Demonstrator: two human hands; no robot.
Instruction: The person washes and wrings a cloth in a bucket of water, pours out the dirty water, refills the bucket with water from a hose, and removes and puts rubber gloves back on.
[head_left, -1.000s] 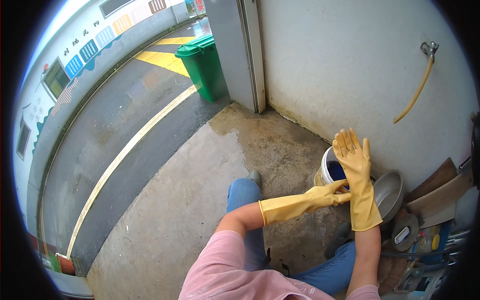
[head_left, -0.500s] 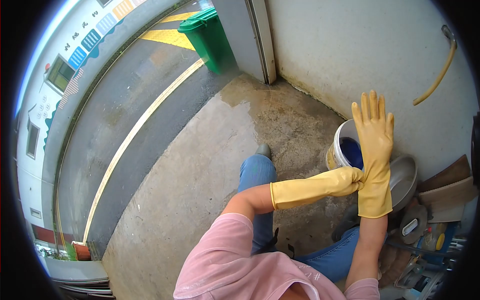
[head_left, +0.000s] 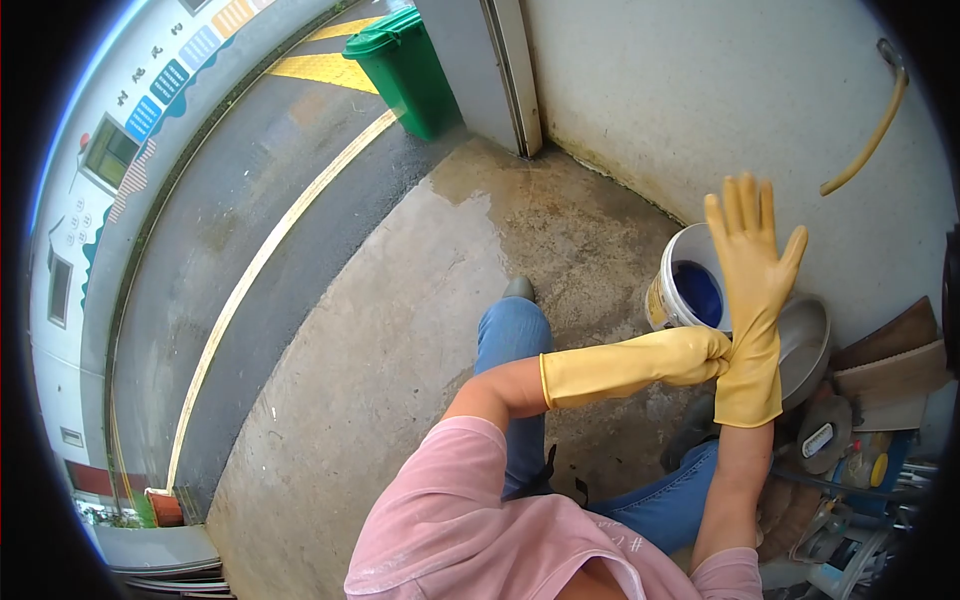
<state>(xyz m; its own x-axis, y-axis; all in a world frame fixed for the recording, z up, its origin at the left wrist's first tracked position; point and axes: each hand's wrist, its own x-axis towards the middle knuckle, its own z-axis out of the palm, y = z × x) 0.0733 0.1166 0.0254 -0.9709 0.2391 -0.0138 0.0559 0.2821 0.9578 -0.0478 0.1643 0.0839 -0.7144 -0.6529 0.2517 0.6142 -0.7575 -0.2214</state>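
Observation:
Both hands wear long yellow rubber gloves. My left hand point(head_left: 700, 355) is closed, its fingers pinching the right glove point(head_left: 750, 385) near the wrist. My right hand point(head_left: 755, 245) is raised with its fingers spread and nothing in it. Just behind and left of the right hand, a white bucket point(head_left: 658, 290) holds something dark blue. A grey metal basin point(head_left: 803, 345) leans by the wall, partly hidden behind the right glove.
A pale hose point(head_left: 870, 140) hangs from a wall tap. Boards point(head_left: 895, 365), a round disc point(head_left: 826, 434) and assorted tools crowd the right side. A green wheeled bin point(head_left: 412, 85) stands outside by the door frame. Wet patches mark the concrete floor point(head_left: 400, 310).
My left hand has gone from loosely open fingers beside the right wrist to closed on the glove there. The right hand's fingers have spread wider. The camera view has shifted.

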